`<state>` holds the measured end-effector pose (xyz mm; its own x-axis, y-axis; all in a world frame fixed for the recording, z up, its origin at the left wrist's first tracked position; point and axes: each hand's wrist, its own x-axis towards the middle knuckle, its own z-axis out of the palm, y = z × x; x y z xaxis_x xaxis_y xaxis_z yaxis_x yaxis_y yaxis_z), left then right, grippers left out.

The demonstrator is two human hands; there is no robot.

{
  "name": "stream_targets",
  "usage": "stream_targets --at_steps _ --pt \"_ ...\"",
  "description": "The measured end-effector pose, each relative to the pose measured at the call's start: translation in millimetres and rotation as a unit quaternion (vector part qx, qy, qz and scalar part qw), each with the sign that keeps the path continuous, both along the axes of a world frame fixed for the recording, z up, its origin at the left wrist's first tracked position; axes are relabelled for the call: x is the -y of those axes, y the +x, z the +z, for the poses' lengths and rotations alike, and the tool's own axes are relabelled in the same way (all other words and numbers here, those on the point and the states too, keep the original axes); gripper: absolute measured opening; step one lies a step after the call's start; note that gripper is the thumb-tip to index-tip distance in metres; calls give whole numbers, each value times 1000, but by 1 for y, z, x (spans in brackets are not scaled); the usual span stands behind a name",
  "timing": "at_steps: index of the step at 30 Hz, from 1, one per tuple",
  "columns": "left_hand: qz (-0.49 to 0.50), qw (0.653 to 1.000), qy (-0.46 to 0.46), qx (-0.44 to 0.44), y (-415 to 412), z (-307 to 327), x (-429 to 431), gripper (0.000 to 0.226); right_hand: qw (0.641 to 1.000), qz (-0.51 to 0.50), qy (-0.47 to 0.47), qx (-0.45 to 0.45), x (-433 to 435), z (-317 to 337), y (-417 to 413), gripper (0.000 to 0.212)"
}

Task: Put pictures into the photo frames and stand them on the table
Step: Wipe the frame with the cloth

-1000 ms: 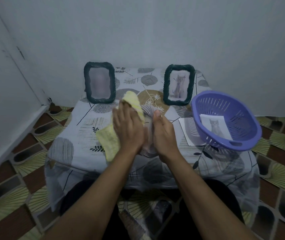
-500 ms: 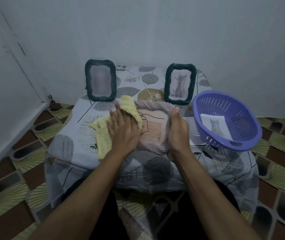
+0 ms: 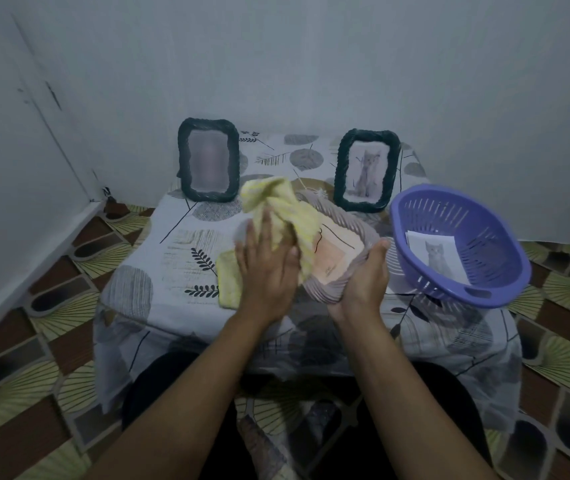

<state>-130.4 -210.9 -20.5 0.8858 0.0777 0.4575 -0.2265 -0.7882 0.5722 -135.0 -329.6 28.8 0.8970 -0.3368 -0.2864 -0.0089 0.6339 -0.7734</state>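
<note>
From the head view, a small worktop with a leaf-print cover stands against a pale wall. At the back left a dark frame stands up, and what is inside it is too blurry to make out. At the back right a second dark frame stands up too, with a picture of a grey cat in it. The two are well apart. In front of them, in the middle of the worktop, is a grey woven frame. It is tilted, and a pale pink sheet shows inside it. I cannot tell if its far edge touches the worktop. The right grip holds the near right edge of this frame, with the thumb on top of the rim and the fingers curled under it. The left grip lies flat, with straight fingers, and presses a yellow cloth against the left side of the grey woven frame. One end of the cloth bunches up past the fingertips, and the other end hangs down onto the worktop by the wrist. On the right side sits a purple basket with slits in its wall, just beside the right grip. A loose cat picture lies in the basket. The floor around has brown and green tiles.
</note>
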Motion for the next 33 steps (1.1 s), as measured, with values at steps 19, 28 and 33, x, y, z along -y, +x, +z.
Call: stream_targets --at_steps 19,28,33 --pt "19 941 -336 -46 -6 27 -28 35 936 342 -8 88 27 -2 0 44" --pt "121 990 -15 -77 3 19 -22 56 879 267 -366 148 6 -13 6 34" --pt "27 996 77 -27 0 31 -5 66 863 260 -393 182 -5 -6 5 26"
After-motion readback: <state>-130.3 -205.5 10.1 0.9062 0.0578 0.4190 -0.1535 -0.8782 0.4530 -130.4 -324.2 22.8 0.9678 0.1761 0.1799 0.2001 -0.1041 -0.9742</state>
